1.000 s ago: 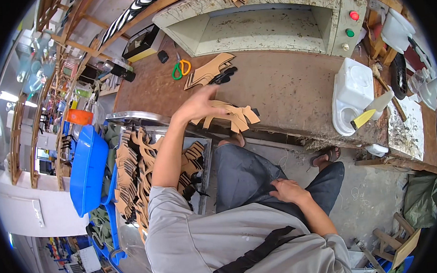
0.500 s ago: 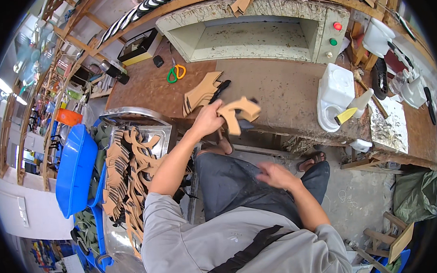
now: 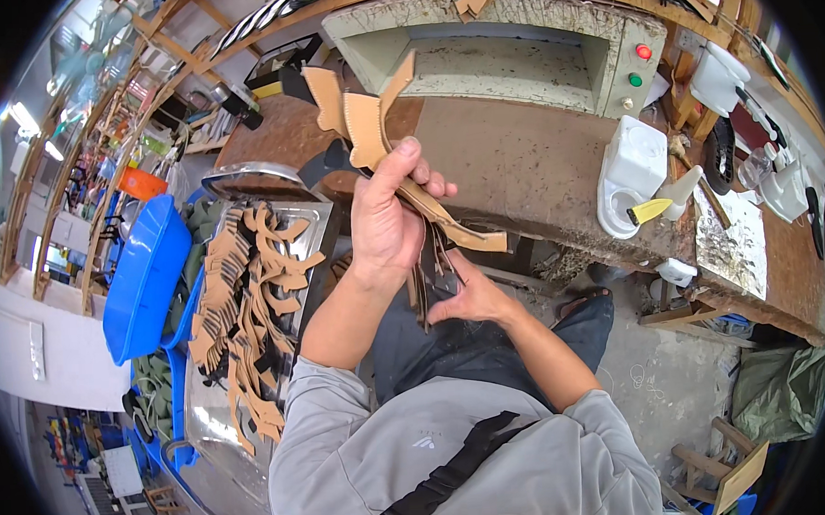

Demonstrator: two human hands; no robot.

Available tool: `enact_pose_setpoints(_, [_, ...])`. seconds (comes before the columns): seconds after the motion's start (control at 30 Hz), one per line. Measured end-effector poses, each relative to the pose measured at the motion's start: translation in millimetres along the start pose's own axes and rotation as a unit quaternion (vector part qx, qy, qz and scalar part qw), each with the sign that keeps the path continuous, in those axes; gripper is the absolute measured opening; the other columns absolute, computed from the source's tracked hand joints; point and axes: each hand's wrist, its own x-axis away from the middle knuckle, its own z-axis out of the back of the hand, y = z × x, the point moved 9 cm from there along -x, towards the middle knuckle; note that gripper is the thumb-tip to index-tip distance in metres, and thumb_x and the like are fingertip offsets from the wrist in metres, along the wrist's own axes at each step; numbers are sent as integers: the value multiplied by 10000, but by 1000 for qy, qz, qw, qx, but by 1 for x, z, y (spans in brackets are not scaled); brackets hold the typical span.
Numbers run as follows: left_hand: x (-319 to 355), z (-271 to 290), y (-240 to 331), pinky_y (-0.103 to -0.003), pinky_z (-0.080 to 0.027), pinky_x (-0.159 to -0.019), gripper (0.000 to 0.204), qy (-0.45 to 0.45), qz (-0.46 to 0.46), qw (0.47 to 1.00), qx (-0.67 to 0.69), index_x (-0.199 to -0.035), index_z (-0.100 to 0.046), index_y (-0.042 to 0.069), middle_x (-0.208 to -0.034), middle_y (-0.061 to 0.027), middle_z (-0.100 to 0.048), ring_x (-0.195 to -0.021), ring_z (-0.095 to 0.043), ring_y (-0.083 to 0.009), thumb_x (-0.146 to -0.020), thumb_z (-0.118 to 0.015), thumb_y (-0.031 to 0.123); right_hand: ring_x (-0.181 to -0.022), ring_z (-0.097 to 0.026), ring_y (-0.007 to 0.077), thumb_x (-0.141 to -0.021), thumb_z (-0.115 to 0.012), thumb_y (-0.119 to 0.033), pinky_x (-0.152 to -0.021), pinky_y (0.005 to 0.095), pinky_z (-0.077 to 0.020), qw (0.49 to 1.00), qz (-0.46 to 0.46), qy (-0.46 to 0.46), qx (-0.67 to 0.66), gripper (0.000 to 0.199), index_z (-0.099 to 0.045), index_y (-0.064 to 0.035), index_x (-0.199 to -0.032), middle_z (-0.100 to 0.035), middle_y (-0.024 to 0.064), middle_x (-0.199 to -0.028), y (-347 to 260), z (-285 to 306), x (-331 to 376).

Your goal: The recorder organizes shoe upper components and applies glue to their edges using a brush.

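Brown workbench (image 3: 518,152) beyond; left hand (image 3: 388,217) curled around several tan pieces (image 3: 365,126)

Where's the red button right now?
In the head view, the red button is at the upper right, on the right end of the scuffed box, just above the green button.

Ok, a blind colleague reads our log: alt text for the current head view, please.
A left hand grips several tan pieces in front of a brown workbench, with the right hand close beside them. A metal tray at left holds many similar pieces.
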Motion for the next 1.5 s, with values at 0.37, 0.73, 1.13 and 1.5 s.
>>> enact_pose_setpoints(0.37, [89,68,-40,-285,-523,-620,214,39,161,976,-143,-938,-531,0,-697,-46,-551,-623,-589,-156,-825,-647,139,-740,-545,176,-734,-734,-299,-659,293,-460,993,-27,-79,-84,397,-568,-17,-959,-596,55,-850,-9,-101,20])
enact_pose_setpoints(0.73, [95,165,-122,-298,-504,-566,289,46,217,974,41,-1047,-498,47,-865,-44,-541,-613,-559,-144,-818,-643,147,-1035,-552,235,-750,-666,-284,-859,312,-420,931,-230,-260,115,513,-535,-25,-1173,-609,135,-1098,149,-90,84])
enact_pose_setpoints(1.13, [99,166,-100,-216,-464,-744,248,63,177,979,80,-1068,-533,37,-946,-13,-597,-840,-562,-78,-865,-605,162,-708,-583,152,-779,-700,-149,-680,253,-479,960,-140,134,203,349,-542,-1,-1052,-592,64,-833,-14,-36,19])
enact_pose_setpoints(1.5, [101,172,-83,-275,-480,-831,343,55,135,985,97,-1208,-430,18,-1075,-66,-563,-956,-573,-137,-890,-539,87,-600,-504,25,-867,-595,-82,-563,179,-458,961,-190,195,-57,231,-541,10,-1071,-545,-13,-730,25,-31,16])
